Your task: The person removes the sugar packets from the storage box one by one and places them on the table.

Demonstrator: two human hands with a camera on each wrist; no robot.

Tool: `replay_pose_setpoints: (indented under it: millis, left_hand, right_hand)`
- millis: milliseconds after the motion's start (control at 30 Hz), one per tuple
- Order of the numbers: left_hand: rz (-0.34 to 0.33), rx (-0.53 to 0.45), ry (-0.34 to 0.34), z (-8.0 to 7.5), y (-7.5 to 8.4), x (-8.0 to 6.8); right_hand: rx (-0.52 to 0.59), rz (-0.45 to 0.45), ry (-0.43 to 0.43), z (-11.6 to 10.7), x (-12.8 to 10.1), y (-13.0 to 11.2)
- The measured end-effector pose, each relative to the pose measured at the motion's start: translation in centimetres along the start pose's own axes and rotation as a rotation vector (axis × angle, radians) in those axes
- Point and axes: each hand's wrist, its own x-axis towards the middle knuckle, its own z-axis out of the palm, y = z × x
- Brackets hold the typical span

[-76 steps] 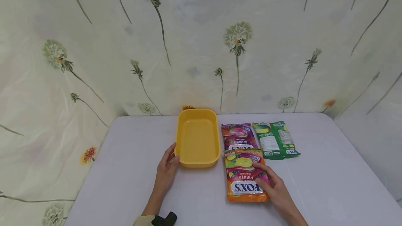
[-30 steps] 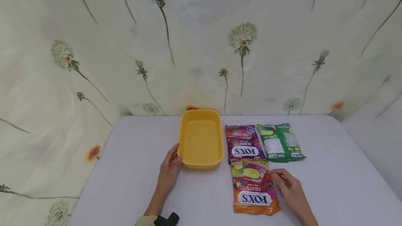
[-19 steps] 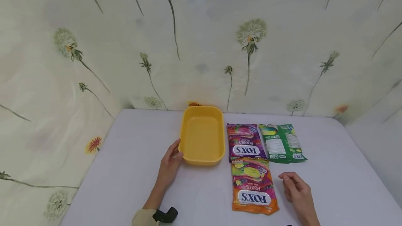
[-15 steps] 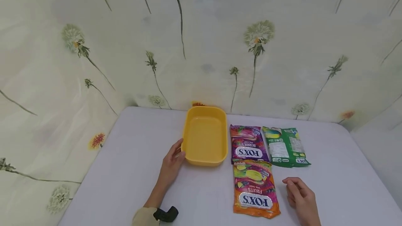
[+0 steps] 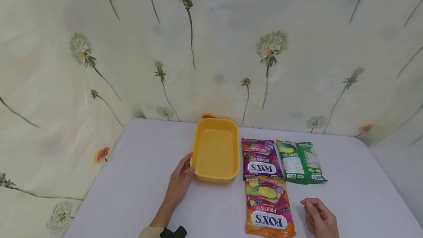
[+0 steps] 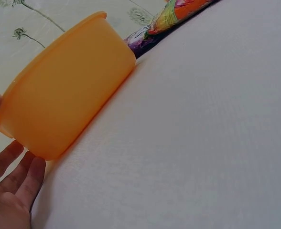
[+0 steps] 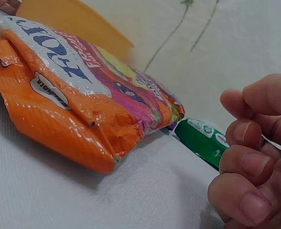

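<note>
My left hand [image 5: 180, 181] holds the near left corner of an empty yellow plastic tray [image 5: 215, 153]. In the left wrist view, the thumb is at the rim and the fingertips [image 6: 35, 167] touch the lower corner. My right hand [image 5: 320, 217] is off to the right of an orange candy bag [image 5: 269, 206] marked Fox's Fruits, apart from it. Its fingers are loosely curled with nothing in them, as the right wrist view shows. Behind the orange bag lies a purple Fox's Berries candy bag [image 5: 261, 159]; the orange bag's far edge meets its near edge.
A green candy bag [image 5: 299, 162], back side up, lies right of the purple one. White cloth [image 5: 142, 157] covers the table, and a flower-patterned sheet [image 5: 218, 47] rises behind its far edge.
My right hand slid the orange bag toward me, uncovering the purple bag, then let go and drew away to the right. The left hand stays on the tray. The head view has shifted slightly.
</note>
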Motion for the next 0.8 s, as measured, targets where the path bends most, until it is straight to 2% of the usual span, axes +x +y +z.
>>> replay_pose_setpoints:
  millis: [267, 433, 567, 633, 700, 767, 800]
  left_hand:
    - [-0.01, -0.017, -0.004, 0.5, 0.0, 0.1]
    - [0.01, -0.031, -0.013, 0.6, 0.2, 0.8]
    - [-0.023, -0.05, -0.067, 0.6, 0.3, 0.8]
    - [-0.047, -0.044, -0.085, 0.4, 0.5, 0.7]
    - [-0.061, -0.007, -0.084, -0.1, 0.8, 0.6]
    - [-0.046, 0.073, -0.079, -0.8, 1.4, 0.6]
    - [-0.03, 0.149, -0.077, -1.3, 1.8, 0.5]
  right_hand:
    - [0.214, -0.028, 0.017, -0.6, -0.3, 0.1]
    - [0.143, -0.033, 0.031, -0.5, 0.0, -0.3]
    - [0.112, -0.06, 0.062, -0.7, 0.0, -0.6]
    - [0.04, -0.107, 0.061, -0.9, 0.0, -0.8]
    - [-0.09, -0.161, 0.054, -1.1, 0.2, -1.3]
    - [-0.26, -0.204, 0.04, -1.4, 0.6, -2.0]
    - [-0.351, -0.222, 0.031, -1.6, 0.8, -2.4]
